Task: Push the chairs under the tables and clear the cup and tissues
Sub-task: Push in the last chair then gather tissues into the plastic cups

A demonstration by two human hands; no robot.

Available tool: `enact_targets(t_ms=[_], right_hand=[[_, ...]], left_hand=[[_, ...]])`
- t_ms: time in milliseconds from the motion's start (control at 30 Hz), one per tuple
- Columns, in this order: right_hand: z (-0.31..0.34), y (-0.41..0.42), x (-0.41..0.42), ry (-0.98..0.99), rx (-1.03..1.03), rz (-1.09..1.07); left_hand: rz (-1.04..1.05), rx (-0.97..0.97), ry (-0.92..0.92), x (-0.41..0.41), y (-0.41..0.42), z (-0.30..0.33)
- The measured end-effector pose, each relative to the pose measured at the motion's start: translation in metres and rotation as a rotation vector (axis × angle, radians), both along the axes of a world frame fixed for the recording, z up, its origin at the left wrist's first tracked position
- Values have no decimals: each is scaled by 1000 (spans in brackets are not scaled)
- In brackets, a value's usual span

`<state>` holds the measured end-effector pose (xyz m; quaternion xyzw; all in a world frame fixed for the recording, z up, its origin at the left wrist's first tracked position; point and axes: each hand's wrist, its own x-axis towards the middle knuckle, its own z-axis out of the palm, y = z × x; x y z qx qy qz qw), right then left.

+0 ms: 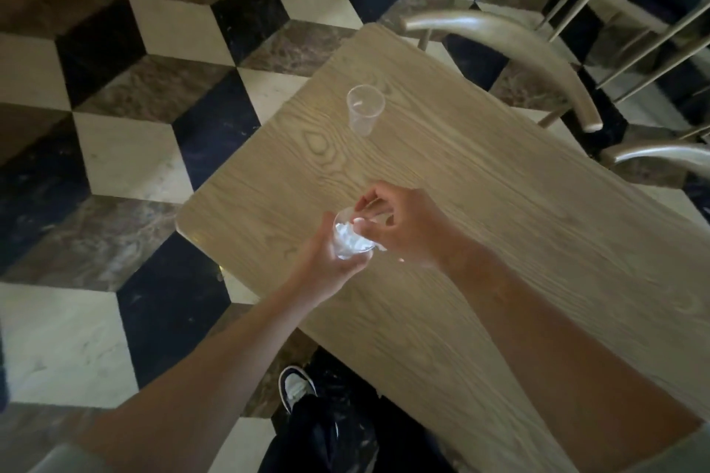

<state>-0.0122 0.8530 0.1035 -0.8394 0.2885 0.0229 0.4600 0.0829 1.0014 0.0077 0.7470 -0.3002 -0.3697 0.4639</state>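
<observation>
Over the table, head cam: both hands are seen from above, close together near the table's (442, 173) near-left corner.
Left hand (326, 261): curled from below round a clear cup (351, 240); the cup is held up off the wood.
Right hand (399, 227): fingers bent and pinched at the cup's mouth; white tissues (351, 238) are being pressed down into it.
Tissues: scrunched inside the held cup; a bit sticks out on the right side.
2nd cup (365, 115): clear, looks empty, stood upright on the table, well apart from the hands, toward the far end.
Chairs: one curved chair back (511, 50) is seen at the far-right edge of the table; another (661, 155) just beside it, lower right. It can't be told how far under they are pushed.
Floor (115, 165): black, white & brown tiles.
Step (guess): tissues being packed into the cup so all can be carried off at once.
What could go wrong: thin cup may be squashed if squeezed too hard; the loose tissue bit may drop when the right hand is lifted; 2nd cup may be knocked over by a fast reach, as it is light.
</observation>
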Motion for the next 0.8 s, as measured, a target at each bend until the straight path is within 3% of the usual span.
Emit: enact_targets(t_ms=[133,300,433,533,700,800], right_hand=[[-2,21,23,60,29,120],[10,25,33,-199,105,-149],[9,17,29,-261,-83,-250],[-2,8,32,-58,-168,-117],[-11,-12,64,575,-67,347],[-10,-24,91,628,-103,401]], left_hand=[[-40,-31,-3,17,9,6],[-51,-2,-99,39,19,6],[-75,-20,-74,57,7,8],[-147,-11,-96,74,-10,7],[-309,-10,-236,102,-40,13],[-358,81,-293,122,-62,21]])
